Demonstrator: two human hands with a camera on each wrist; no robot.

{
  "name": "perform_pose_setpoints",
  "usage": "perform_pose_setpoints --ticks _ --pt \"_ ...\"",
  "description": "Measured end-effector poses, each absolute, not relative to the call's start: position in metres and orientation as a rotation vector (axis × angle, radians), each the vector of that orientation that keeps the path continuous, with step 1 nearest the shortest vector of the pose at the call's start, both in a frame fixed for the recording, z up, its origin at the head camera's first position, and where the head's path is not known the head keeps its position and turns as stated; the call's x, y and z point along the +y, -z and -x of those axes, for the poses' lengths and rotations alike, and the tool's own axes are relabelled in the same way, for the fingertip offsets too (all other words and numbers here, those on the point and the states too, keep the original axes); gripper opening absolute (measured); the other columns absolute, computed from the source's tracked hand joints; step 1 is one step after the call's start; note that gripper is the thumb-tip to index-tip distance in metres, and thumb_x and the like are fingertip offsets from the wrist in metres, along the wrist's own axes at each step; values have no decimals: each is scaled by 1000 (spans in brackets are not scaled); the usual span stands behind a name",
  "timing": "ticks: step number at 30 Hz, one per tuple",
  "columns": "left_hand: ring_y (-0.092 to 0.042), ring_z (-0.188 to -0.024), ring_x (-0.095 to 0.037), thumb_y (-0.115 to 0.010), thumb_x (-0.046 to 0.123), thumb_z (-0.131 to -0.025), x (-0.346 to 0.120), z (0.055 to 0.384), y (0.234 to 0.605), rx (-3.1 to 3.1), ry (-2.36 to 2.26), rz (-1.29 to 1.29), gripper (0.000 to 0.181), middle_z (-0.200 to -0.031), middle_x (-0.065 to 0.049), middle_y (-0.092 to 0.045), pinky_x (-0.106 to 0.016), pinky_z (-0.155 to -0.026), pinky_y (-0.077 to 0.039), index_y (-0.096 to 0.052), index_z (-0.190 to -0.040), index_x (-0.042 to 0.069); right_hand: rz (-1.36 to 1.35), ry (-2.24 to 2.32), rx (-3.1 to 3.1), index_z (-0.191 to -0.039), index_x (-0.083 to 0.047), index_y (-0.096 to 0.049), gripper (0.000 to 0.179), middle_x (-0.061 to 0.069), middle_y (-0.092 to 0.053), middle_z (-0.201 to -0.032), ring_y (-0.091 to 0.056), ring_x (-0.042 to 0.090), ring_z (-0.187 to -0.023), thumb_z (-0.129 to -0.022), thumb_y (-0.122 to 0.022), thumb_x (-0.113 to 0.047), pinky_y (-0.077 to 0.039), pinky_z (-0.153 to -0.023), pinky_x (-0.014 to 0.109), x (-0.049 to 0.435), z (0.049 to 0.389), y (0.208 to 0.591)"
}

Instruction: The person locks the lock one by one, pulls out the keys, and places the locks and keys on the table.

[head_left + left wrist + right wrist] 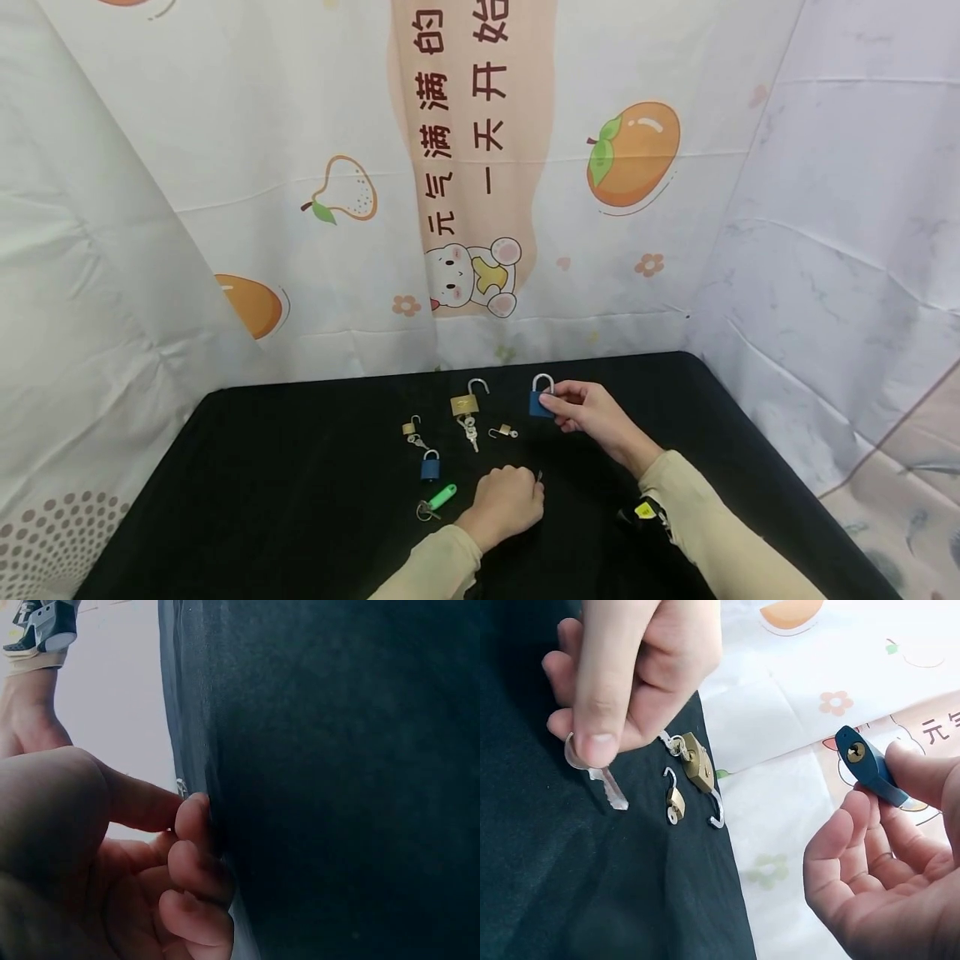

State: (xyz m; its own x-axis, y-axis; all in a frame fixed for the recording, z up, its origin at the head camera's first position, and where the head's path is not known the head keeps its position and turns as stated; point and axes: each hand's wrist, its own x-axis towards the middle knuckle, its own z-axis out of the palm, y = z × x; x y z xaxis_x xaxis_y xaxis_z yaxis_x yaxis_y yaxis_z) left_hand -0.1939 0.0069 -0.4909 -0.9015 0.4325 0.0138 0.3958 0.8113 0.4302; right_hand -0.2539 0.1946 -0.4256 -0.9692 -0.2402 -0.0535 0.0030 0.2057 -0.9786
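My right hand [600, 421] holds a blue padlock [537, 406] between thumb and fingers, above the black cloth. Its shackle looks closed in the head view. In the right wrist view the brass keyhole at its base is turned toward my left hand [641, 671]. That hand pinches a silver key [613, 789] between thumb and forefinger, blade pointing away from the fingertips. Key and padlock are apart. Behind the left hand lies a large brass padlock [464, 406], shackle open and keys attached. Beside it is a small brass padlock [504, 431], also with an open shackle.
Left of the hands on the black tabletop [300, 483] lie another small brass padlock [408, 428] with keys, a second blue padlock [430, 467] and a green key tag [442, 497] on a ring. A printed curtain [360, 275] hangs behind the table.
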Motion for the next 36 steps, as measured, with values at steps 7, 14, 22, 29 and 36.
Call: perform_pose_setpoints --ticks 7,14,22,29,36 --pt "-47 -43 -15 -57 26 -104 16 194 485 2878 -618 -580 45 -54 1 -48 -31 -42 -38 -59 -61 14 230 1845 2290 -118 3 -63 39 8 -67 -97 -60 21 -79 -96 -73 -27 -55 -70 27 195 256 428" --pt "-48 -45 -16 -56 26 -104 20 192 483 2833 -634 -544 44 -56 0 -49 -31 -43 -39 -59 -62 14 235 1839 2285 -120 4 -63 40 8 -67 -98 -60 20 -80 -97 -72 -27 -55 -70 26 196 256 427" --pt "-51 -50 -17 -62 36 -101 17 195 477 2851 -668 -565 36 -60 0 -51 -32 -47 -41 -62 -75 10 245 1841 2273 -120 4 -63 39 8 -67 -97 -61 20 -78 -97 -72 -26 -55 -70 27 198 257 426" --pt "-70 -86 -27 -71 35 -95 4 207 460 3074 -940 -675 57 -108 -13 -68 -43 -70 -57 -56 -133 -4 249 1875 2238 -120 6 -62 39 9 -68 -96 -66 25 -80 -97 -71 -24 -58 -73 30 198 260 429" --pt "-64 -115 -27 -64 22 -99 0 213 451 2907 -1319 -785 73 -139 -18 -51 -45 -92 -52 -28 -155 -6 275 1875 2215 -121 6 -61 39 9 -67 -98 -65 19 -80 -98 -70 -24 -58 -75 31 197 261 434"
